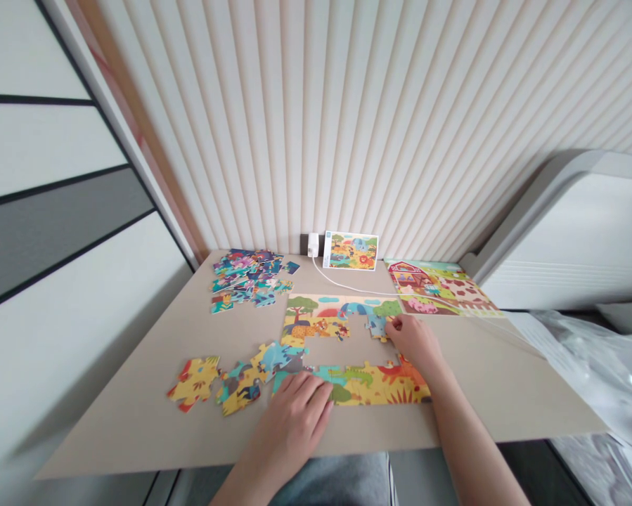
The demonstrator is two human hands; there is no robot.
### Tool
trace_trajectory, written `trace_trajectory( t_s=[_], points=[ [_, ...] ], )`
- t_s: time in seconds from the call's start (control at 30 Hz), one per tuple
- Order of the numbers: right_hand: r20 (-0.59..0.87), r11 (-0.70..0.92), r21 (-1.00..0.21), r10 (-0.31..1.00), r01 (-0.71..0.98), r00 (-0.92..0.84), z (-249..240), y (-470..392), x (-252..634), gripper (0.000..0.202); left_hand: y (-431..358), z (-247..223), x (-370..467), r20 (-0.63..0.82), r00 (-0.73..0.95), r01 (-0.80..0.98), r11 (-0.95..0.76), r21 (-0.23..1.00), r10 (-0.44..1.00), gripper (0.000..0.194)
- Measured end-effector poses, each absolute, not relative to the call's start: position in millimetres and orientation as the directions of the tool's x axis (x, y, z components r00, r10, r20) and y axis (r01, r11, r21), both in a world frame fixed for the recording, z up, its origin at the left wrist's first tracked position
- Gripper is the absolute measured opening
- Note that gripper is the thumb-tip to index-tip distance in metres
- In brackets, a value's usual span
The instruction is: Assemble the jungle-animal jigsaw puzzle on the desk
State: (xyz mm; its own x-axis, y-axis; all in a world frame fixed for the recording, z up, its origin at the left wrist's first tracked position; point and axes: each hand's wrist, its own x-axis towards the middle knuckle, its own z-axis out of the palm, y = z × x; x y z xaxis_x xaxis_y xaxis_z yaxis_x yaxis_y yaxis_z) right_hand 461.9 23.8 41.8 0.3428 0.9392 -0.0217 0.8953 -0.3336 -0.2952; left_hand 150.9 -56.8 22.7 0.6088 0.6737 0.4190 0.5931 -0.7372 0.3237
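A partly joined animal puzzle (394, 395) lies on the table, with a gap in its middle. My left hand (299, 414) rests palm down, fingers spread a little, on its lower left part. At the upper right of the gap, my right hand (408, 336) has its fingertips pressed together at a blue puzzle piece (377, 325); how firmly they hold it is hard to see. Loose yellow pieces (195, 381) and several overlapping blue and yellow pieces (240, 386) lie left of the puzzle. A picture card (351, 251) stands upright behind it.
Dark blue pieces (247, 274) are heaped at the table's back left. A farm puzzle (442, 288) lies at the back right. From a white charger (313, 244) at the wall, a white cable (347, 287) runs rightward over the table (136, 422). Clear plastic (595, 358) lies beyond its right edge.
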Motion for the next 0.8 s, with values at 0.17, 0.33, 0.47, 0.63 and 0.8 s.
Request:
trace_trajectory(
  t_s=[0.17, 0.33, 0.47, 0.63, 0.8],
  points=[
    [-0.010, -0.388, -0.203, 0.919, 0.899, 0.394, 44.6, 21.0, 454.2, 0.025, -56.9, 22.2, 150.8, 0.398, 0.615, 0.598, -0.732, 0.326, 0.680, 0.020],
    [0.035, -0.318, -0.205, 0.943, 0.925, 0.332, 45.6, 18.1, 453.9, 0.026, -57.1, 21.0, 150.9, 0.392, 0.618, 0.599, -0.732, 0.325, 0.681, 0.020],
    [0.028, -0.227, -0.238, 0.970, 0.945, 0.240, 46.7, 15.4, 456.0, 0.033, -57.3, 21.4, 150.3, 0.395, 0.617, 0.601, -0.731, 0.323, 0.681, 0.020],
    [-0.023, -0.244, -0.188, 0.969, 0.951, 0.244, 46.9, 13.1, 457.1, 0.043, -58.0, 22.5, 150.6, 0.388, 0.614, 0.616, -0.724, 0.309, 0.688, 0.020],
    [-0.032, -0.237, -0.147, 0.972, 0.960, 0.235, 47.1, 12.6, 456.0, 0.044, -58.1, 24.5, 151.2, 0.391, 0.611, 0.615, -0.724, 0.314, 0.689, 0.020]
  ],
)
